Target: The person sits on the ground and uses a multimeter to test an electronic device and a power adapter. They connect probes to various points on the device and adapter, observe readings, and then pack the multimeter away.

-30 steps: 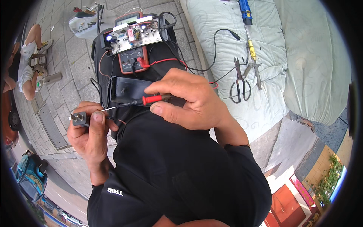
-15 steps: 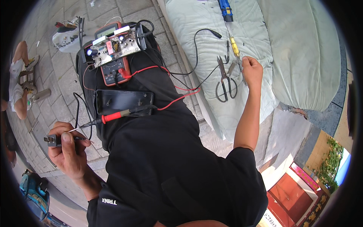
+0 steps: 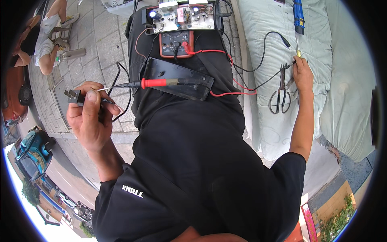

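L hand (image 3: 90,117) pinching plug (image 3: 74,97) + red probe (image 3: 157,83); R hand (image 3: 303,76) curled nr blk probe (image 3: 288,65), grip unclear.
White shirt lettering (image 3: 132,191); tray (image 3: 183,92) under red probe.

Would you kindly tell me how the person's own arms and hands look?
The left hand and right hand wear no gloves, and no watch or ring shows. Both forearms are bare below short black sleeves; the black top carries white lettering on its left side.

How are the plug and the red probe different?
The red probe is long and slim; the plug is short and boxy. The probe has a red grip; the plug is dark. The probe ends in one thin tip, the plug in two flat prongs. The left hand holds both.
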Available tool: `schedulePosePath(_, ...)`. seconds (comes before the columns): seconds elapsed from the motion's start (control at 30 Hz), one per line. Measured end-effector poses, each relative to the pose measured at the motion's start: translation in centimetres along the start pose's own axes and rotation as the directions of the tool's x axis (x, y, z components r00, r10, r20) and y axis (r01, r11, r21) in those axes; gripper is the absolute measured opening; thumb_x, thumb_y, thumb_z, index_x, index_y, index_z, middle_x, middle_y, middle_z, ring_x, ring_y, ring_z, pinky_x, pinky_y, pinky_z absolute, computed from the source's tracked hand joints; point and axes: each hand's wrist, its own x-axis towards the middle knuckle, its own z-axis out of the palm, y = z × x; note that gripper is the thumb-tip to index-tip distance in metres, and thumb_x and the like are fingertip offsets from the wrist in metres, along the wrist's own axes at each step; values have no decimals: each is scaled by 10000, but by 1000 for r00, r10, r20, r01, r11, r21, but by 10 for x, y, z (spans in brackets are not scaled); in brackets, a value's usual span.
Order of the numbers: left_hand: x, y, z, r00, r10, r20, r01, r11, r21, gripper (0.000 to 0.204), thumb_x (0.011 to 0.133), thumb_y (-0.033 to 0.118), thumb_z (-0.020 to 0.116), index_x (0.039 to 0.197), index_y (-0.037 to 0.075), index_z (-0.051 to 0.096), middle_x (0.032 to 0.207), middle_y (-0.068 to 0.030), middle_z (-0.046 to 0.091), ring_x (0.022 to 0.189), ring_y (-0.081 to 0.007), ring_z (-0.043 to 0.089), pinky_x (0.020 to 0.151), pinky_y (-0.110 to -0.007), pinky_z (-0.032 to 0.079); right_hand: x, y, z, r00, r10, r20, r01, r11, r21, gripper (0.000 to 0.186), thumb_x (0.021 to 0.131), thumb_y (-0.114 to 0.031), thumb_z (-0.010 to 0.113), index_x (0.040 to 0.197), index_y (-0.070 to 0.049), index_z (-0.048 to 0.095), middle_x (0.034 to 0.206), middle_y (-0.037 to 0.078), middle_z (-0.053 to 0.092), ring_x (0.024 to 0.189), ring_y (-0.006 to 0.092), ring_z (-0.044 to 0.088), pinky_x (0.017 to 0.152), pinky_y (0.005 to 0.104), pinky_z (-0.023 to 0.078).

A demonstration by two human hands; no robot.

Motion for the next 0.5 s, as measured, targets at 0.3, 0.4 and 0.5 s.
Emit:
schedulePosePath(0.3, 9, -14, -21, 1000, -1, -26, 1, 1000, -2, 224, 1086, 141, 539, 1114, -71, 606, 876, -105, 634, 625, -73, 583, 422, -157, 358, -35, -2, -24, 650, 650, -394, -268, 681, 682, 252, 1014, -169, 613, 1169, -2, 722, 1006, 87, 700, 837, 219, 684, 781, 331, 560)
schedulePosePath(0.4, 16, -17, -39, 998, 41, -42, -43, 998, -38, 228, 1093, 155, 527, 1090, -61, 598, 889, -110, 613, 610, -76, 554, 427, -160, 351, -35, 5, -38, 451, 866, -214, -217, 339, 915, 375, 975, -150, 593, 1276, 71, 624, 953, 121, 685, 773, 208, 666, 715, 333, 557)
schedulePosePath(0.5, 16, -16, -46, 998, 38, -45, -40, 999, -30, 217, 1087, 141, 521, 1088, -66, 588, 964, -146, 601, 629, -98, 565, 488, -184, 428, -43, 45, -28, 441, 897, -22, 36, 7, 999, 381, 967, -108, 595, 1300, 77, 575, 931, 105, 656, 788, 202, 639, 743, 345, 551)
